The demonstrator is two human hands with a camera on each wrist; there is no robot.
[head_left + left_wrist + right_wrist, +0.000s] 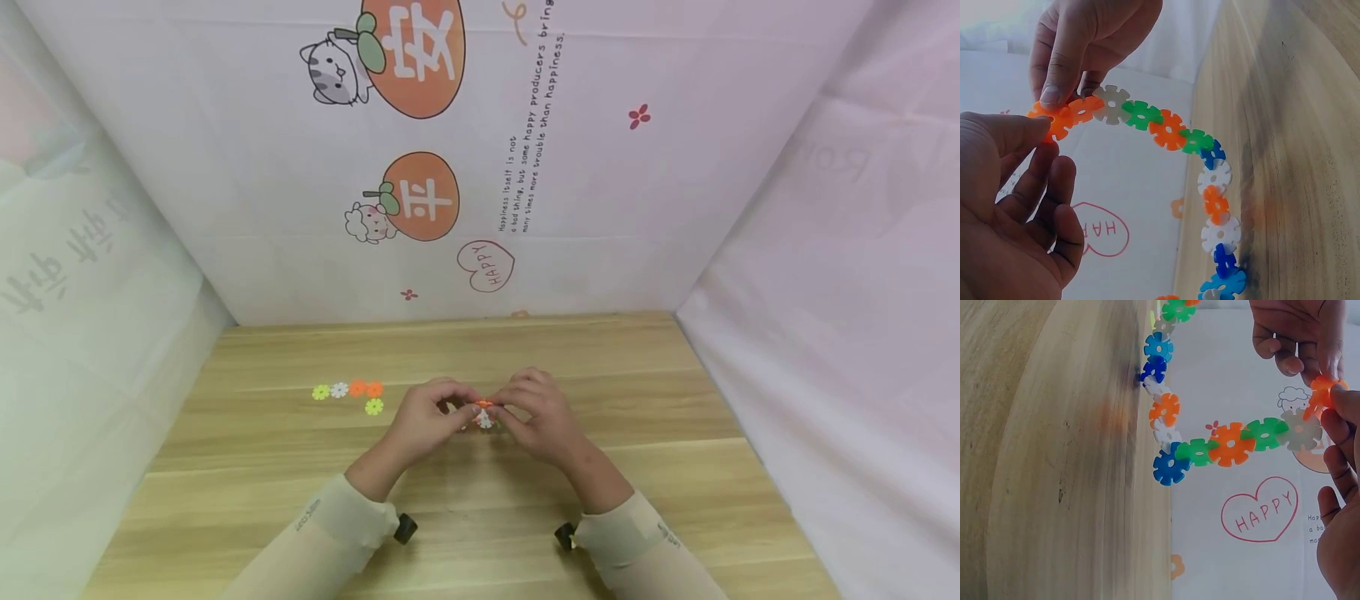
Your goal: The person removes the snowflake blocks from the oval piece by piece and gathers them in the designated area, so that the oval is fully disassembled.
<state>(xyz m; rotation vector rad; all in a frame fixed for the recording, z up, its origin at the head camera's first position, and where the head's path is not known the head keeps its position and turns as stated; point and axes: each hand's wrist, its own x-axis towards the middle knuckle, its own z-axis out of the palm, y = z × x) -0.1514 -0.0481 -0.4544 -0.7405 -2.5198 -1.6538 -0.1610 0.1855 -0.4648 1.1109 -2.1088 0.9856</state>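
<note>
Both hands meet over the table at the end of a chain of interlocking plastic snowflake discs [1159, 132], coloured orange, green, grey, white and blue. My left hand [423, 421] pinches the orange end disc [1059, 128] between thumb and fingers. Close against it, my right hand [543, 417] pinches orange discs at the same end, thumb on top in the left wrist view. From the fingers the chain runs out through a grey disc [1302, 430] and a green disc [1200, 453], then bends down toward the table. In the head view the hands hide most of it.
On the wooden table [262, 500], left of the hands, lie a yellow disc [321, 392], a white disc [340, 390], two orange discs [357, 388] and another yellow disc [374, 407]. A printed white cloth [570, 250] hangs behind the table, with cloth at both sides.
</note>
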